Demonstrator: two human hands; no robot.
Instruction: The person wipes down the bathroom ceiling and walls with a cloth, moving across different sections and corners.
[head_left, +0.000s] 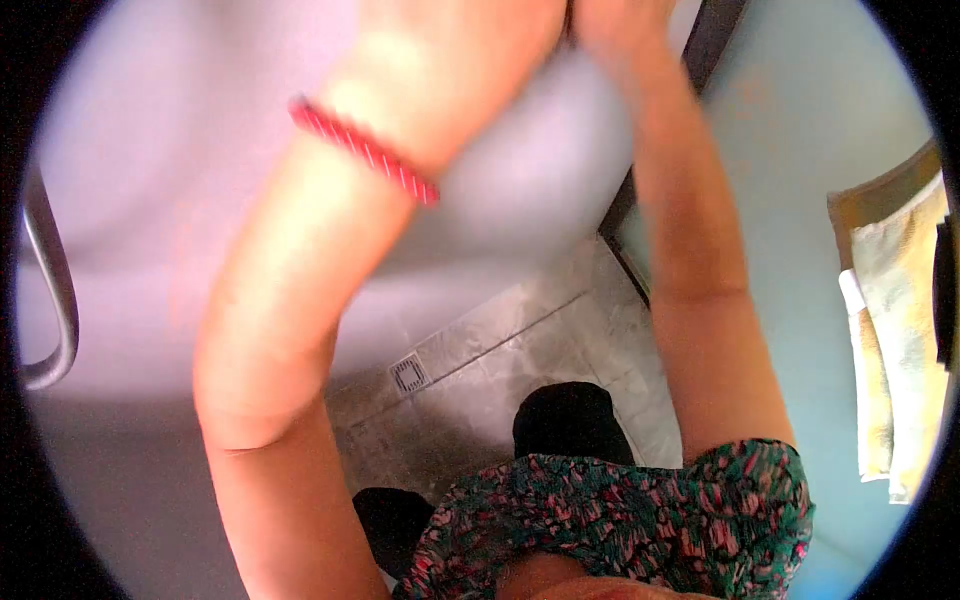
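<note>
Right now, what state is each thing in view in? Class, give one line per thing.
Left hand: partly out of frame at top, grip unclear.
Right hand: likewise cut off, grip unclear.
Red bracelet: worn around the left arm.
Floor drain: grate in place, uncovered.
Towels: hanging.
Grey tube: curved.
Patterned top: worn.

Around the wrist of the left hand (pixel 480 45) we see a red bracelet (pixel 365 150) with thin pale stripes. Behind it spreads a whitish-lilac panel (pixel 180 140). Below both hands we find a dark top (pixel 620 510) dabbed pink and green, black legwear (pixel 568 420) and grey, marbled floor tiles (pixel 510 345). Beyond the right hand (pixel 625 30), we notice a pale blue wall (pixel 800 270) and yellow-and-cream towels (pixel 905 350).
</note>
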